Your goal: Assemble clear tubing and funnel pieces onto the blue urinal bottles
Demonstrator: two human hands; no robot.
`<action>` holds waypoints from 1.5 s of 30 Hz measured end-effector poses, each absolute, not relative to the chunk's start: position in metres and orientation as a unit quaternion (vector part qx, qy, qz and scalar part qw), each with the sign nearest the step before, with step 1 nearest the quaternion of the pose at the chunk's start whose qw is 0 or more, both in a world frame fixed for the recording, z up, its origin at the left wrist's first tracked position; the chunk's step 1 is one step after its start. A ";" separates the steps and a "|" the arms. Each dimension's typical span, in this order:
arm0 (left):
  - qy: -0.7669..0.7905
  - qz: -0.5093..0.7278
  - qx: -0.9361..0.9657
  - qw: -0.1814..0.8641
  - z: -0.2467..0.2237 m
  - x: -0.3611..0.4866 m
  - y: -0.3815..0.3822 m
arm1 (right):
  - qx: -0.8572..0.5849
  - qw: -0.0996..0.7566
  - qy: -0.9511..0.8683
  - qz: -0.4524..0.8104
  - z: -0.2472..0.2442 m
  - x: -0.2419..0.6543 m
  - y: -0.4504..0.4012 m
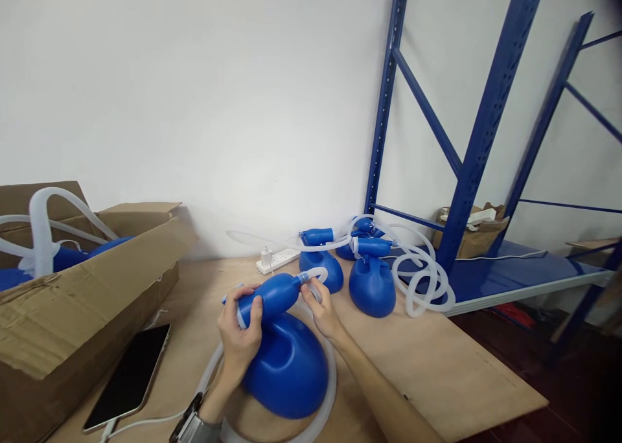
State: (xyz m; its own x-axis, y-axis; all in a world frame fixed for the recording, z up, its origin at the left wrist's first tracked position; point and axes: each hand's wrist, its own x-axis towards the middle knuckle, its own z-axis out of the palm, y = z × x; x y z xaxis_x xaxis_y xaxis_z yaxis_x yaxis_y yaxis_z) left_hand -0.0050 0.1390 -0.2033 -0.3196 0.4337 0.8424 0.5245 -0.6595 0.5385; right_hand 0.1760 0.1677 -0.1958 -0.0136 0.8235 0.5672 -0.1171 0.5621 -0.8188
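My left hand (239, 339) is wrapped round the wide end of a blue plastic urinal head (278, 294), which tapers to a clear connector (303, 278) at its right. A translucent white hose (319, 272) curls from that connector, and the fingertips of my right hand (321, 310) pinch it just below. Directly under the head stands a rounded blue plastic bottle (294, 372) with a hollow in its upper side. More hose (332, 385) loops round the bottle's base on the tabletop. My right fingers partly hide the hose near the connector.
Behind are more blue bottles (372, 286) with heads and coiled hose (427, 278). A white power strip (279, 260) lies by the wall. At left are an open cardboard box (97, 300) of similar parts and a tablet (131, 372) on a cable. Blue shelving (486, 113) rises at right.
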 end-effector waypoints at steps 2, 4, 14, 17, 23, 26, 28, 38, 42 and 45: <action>-0.416 -0.705 -0.573 0.026 -0.202 -0.006 0.139 | -0.274 0.626 -0.626 0.376 -0.188 0.178 0.164; -0.419 -0.708 -0.568 0.021 -0.201 -0.006 0.139 | -0.264 0.615 -0.635 0.385 -0.183 0.179 0.162; -0.416 -0.681 -0.597 0.080 -0.207 -0.007 0.140 | -0.275 0.667 -0.531 0.445 -0.201 0.169 0.170; -0.402 -0.671 -0.609 0.128 -0.205 -0.006 0.140 | -0.258 0.681 -0.452 0.515 -0.207 0.163 0.173; -0.332 -0.654 -0.646 0.212 -0.199 -0.001 0.137 | -0.235 0.712 -0.365 0.552 -0.201 0.160 0.172; -0.316 -0.642 -0.653 0.248 -0.200 -0.001 0.137 | -0.212 0.712 -0.366 0.561 -0.194 0.161 0.169; -0.302 -0.623 -0.665 0.279 -0.201 -0.003 0.138 | -0.199 0.722 -0.348 0.564 -0.190 0.162 0.167; -0.238 -0.578 -0.705 0.334 -0.202 -0.006 0.138 | -0.130 0.623 -0.144 0.758 -0.169 0.178 0.182; -0.243 -0.572 -0.695 0.362 -0.203 -0.007 0.138 | -0.118 0.652 -0.118 0.739 -0.152 0.189 0.195; -0.255 -0.567 -0.682 0.384 -0.202 -0.009 0.137 | -0.104 0.585 -0.166 0.787 -0.139 0.195 0.195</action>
